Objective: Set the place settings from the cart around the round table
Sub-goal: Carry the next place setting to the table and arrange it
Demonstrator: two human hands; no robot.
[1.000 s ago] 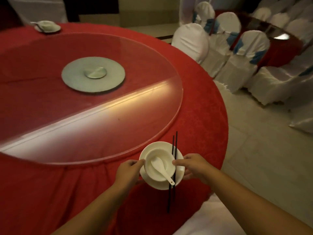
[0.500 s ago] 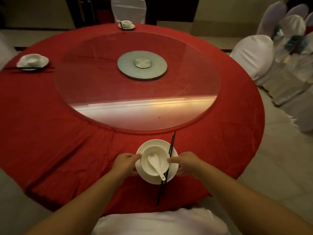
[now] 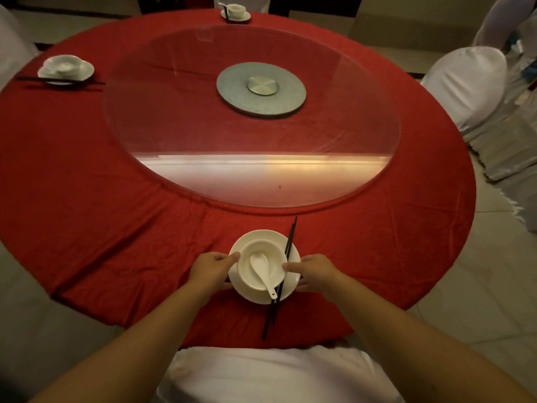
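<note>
Our left hand and right hand clasp the white plate at its rims, bowl, spoon and chopsticks between our fingers, over the red-clothed table; glass turntable beyond.

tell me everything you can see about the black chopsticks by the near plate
The black chopsticks are a thin, dark, glossy-looking pair lying side by side across the right part of the white plate, just right of the bowl. They slant: far tips point toward the glass turntable, near ends overhang the plate above the red tablecloth. The spoon handle ends beside them. The right hand grips the plate's edge next to them.
</note>
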